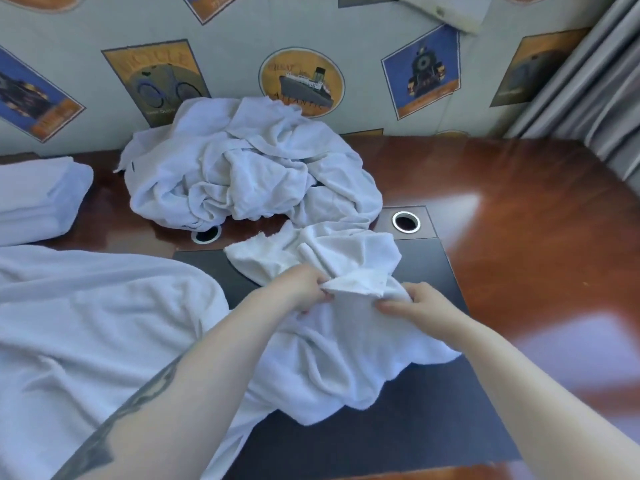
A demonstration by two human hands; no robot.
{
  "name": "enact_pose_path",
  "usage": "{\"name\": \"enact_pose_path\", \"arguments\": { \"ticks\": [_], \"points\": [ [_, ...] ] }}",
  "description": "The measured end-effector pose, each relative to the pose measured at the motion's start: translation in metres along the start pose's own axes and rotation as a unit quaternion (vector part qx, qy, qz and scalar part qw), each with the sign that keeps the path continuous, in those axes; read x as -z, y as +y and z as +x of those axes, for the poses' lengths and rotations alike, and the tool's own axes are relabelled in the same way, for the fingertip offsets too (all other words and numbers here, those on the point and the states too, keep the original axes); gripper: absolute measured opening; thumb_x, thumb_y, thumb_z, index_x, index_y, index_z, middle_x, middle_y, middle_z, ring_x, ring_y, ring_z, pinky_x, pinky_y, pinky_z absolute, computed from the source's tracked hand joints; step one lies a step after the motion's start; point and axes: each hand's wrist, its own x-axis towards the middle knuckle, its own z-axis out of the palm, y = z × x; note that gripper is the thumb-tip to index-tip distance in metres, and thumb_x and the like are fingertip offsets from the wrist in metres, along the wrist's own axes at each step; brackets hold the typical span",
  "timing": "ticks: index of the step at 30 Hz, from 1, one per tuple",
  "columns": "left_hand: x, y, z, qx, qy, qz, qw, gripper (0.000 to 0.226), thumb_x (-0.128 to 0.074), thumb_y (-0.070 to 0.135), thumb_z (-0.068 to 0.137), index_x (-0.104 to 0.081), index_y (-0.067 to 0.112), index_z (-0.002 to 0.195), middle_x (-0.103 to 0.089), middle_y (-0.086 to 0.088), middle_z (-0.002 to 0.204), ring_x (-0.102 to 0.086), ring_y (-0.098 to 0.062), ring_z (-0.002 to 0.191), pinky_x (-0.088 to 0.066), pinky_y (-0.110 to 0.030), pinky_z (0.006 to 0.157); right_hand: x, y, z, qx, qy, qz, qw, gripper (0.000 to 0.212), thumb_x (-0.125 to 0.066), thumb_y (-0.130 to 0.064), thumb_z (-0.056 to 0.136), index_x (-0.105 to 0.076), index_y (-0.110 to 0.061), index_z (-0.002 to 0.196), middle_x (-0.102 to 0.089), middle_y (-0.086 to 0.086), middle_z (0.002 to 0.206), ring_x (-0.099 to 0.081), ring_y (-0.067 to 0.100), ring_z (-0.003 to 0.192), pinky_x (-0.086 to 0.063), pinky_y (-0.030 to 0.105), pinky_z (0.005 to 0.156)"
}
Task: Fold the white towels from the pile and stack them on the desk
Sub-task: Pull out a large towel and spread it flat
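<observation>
A crumpled white towel (346, 344) lies on the dark pad in front of me. My left hand (301, 285) pinches one end of a folded edge of it, and my right hand (422, 303) grips the same edge a little to the right. A loose pile of white towels (242, 171) sits at the back of the desk against the wall. Folded white towels (38, 199) are stacked at the far left. A large white towel (86, 334) is spread at my left, under my left forearm.
The desk (540, 230) is glossy reddish wood with a dark inset pad (415, 420) in the middle. Two round metal-rimmed cable holes (406, 221) (207, 234) sit behind the pad. Grey curtains (588, 81) hang at the right; a wall with poster prints stands behind.
</observation>
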Motion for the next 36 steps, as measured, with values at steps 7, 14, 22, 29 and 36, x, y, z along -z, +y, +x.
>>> {"name": "enact_pose_path", "arguments": {
  "ticks": [7,14,22,29,36],
  "points": [
    [0.026,0.046,0.025,-0.065,0.023,-0.128,0.989,0.015,-0.042,0.029,0.103,-0.053,0.022,0.096,-0.057,-0.005,0.076,-0.068,-0.029,0.061,-0.048,-0.025,0.052,0.016,0.021,-0.026,0.064,0.222,0.040,0.972,0.026,-0.050,-0.025,0.097,-0.058,-0.019,0.073,-0.049,-0.015,0.063,-0.040,0.001,0.061,-0.030,0.023,0.057],
    [0.015,0.111,0.044,-0.118,0.082,-0.178,0.974,0.021,-0.037,0.021,0.105,-0.057,0.017,0.106,-0.058,-0.006,0.087,-0.070,-0.026,0.054,-0.052,-0.027,0.046,0.053,0.038,-0.046,0.098,0.281,0.083,0.951,0.041,-0.046,-0.050,0.094,-0.070,-0.018,0.087,-0.064,-0.012,0.077,-0.053,0.008,0.070,-0.039,0.028,0.066],
    [0.021,0.182,0.055,-0.218,0.172,-0.133,0.952,0.039,-0.038,-0.003,0.089,-0.066,0.010,0.112,-0.069,-0.011,0.110,-0.062,-0.030,0.107,-0.050,-0.041,0.093,0.124,0.029,-0.018,0.072,0.205,0.210,0.953,0.065,-0.087,-0.025,0.060,-0.057,-0.036,0.117,-0.068,-0.014,0.106,-0.067,0.005,0.097,-0.053,0.028,0.081],
    [-0.015,0.209,0.041,-0.234,0.241,-0.137,0.932,0.030,-0.042,0.009,0.098,-0.066,0.017,0.114,-0.068,-0.001,0.105,-0.062,-0.022,0.100,-0.045,-0.030,0.079,0.146,-0.042,0.038,0.188,0.177,0.008,0.966,0.057,-0.062,0.005,0.076,-0.063,-0.029,0.122,-0.072,0.000,0.091,-0.068,0.010,0.083,-0.054,0.022,0.074],
    [0.003,0.127,0.057,-0.055,0.237,-0.101,0.965,0.005,-0.058,0.023,0.090,-0.059,0.019,0.093,-0.069,-0.013,0.100,-0.068,-0.034,0.089,-0.053,-0.041,0.081,0.155,-0.048,0.058,0.217,0.280,0.006,0.935,0.029,-0.068,-0.036,0.085,-0.064,-0.061,0.072,-0.064,-0.034,0.070,-0.061,-0.003,0.070,-0.047,0.014,0.062]
  ]
}}
